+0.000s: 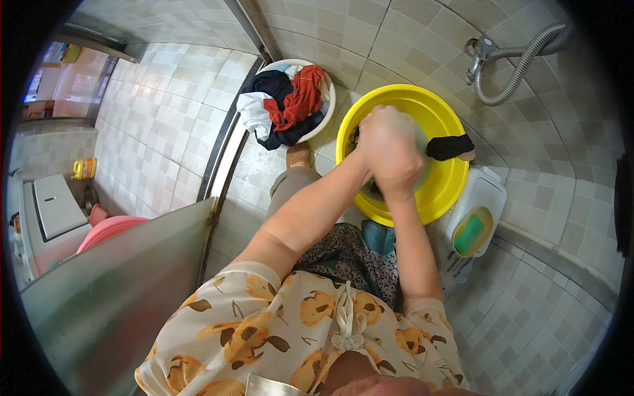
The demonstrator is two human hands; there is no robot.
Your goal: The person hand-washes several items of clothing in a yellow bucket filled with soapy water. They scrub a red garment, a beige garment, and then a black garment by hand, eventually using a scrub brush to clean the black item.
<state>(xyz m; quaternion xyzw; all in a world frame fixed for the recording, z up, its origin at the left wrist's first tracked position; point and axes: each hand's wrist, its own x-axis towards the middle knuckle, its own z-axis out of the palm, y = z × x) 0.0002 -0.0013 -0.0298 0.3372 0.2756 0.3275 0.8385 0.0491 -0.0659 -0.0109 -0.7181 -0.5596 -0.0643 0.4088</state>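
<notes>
Over a yellow basin point(444, 198), my left hand point(378, 137) and my right hand point(400, 173) are pressed together, fingers closed. Motion smears them, and whatever lies between them is hidden. Dark cloth point(374, 190) shows in the basin just beneath and beside the hands. A black sock point(449, 146) with a pale end is draped over the basin's right rim, apart from both hands.
Right of the basin, a white container point(492, 188) carries a green soap bar point(469, 233) in an oval dish. A white tub point(330, 99) heaped with red, white and dark clothes point(290, 99) stands left. A metal shower hose point(522, 76) hangs on the wall; a frosted panel point(125, 297) stands left.
</notes>
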